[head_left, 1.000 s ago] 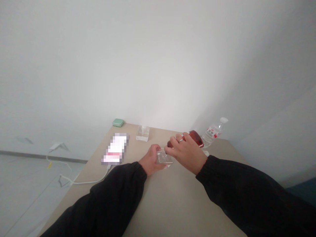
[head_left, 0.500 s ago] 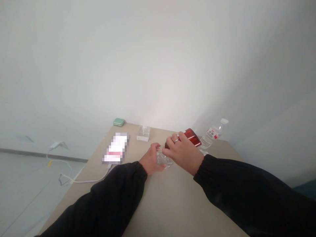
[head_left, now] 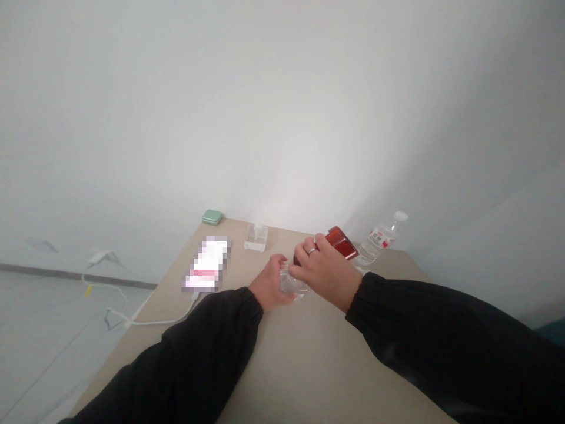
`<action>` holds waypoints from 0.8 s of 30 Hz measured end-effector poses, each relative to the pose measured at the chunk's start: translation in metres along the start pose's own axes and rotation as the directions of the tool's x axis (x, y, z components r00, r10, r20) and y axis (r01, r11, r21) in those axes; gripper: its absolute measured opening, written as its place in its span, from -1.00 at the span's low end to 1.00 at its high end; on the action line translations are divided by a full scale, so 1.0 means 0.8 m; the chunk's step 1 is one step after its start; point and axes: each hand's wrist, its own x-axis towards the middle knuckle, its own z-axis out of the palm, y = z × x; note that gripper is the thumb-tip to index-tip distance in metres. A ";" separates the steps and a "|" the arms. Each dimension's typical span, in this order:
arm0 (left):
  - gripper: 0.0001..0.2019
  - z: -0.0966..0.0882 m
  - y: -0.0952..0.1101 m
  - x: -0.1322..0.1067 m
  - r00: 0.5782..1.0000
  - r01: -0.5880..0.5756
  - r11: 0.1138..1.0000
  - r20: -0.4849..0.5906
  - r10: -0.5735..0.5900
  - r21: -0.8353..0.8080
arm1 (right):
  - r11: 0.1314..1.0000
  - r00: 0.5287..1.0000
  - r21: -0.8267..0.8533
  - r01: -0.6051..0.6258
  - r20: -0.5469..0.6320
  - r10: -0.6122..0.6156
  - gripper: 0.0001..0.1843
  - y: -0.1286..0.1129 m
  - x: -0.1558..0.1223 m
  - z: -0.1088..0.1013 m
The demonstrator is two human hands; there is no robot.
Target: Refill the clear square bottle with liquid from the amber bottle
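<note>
L hand sits low at the table, wrist bent, fingers curled round a small clear cup; the cup is just right of that palm, its far side touching the R hand's fingers, w/ the lower edge near the tabletop. Can't tell if it's glass or plastic, or if it's off the table. R hand is held higher, back of hand up, fingers wrapped over a dark-red glossy bottle & a ring on one finger. Bottle is tilted, body up & away past the R knuckles, lower end dipping toward the cup; its tip is hidden behind the fingers, so can't tell if it's open. Both forearms reach in from the bottom corners in black sleeves, elbows wide, hands meeting mid-table.

Beyond the R hand, just past the bottle, a clear plastic water bottle w/ white cap & red label. Ahead of the L hand, a clear square block-like container; further ahead & left, a mint-green case. Left of the L hand, a phone, pixelated, w/ a white cable running off the edge of the tan table to the floor.
</note>
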 end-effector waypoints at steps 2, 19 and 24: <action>-0.19 0.000 0.001 0.001 1.000 0.000 1.000 0.011 0.000 0.001 | 1.000 1.000 -0.007 0.007 0.002 -0.007 -0.84 0.001 0.000 0.000; -0.19 -0.001 0.003 0.001 1.000 0.016 1.000 -0.013 -0.016 -0.017 | 1.000 1.000 -0.017 0.012 0.015 -0.012 -0.84 -0.001 0.002 -0.003; -0.20 -0.003 0.007 0.002 1.000 0.023 1.000 0.004 -0.023 -0.003 | 0.999 1.000 -0.049 0.018 0.022 -0.017 -0.83 -0.001 0.003 -0.003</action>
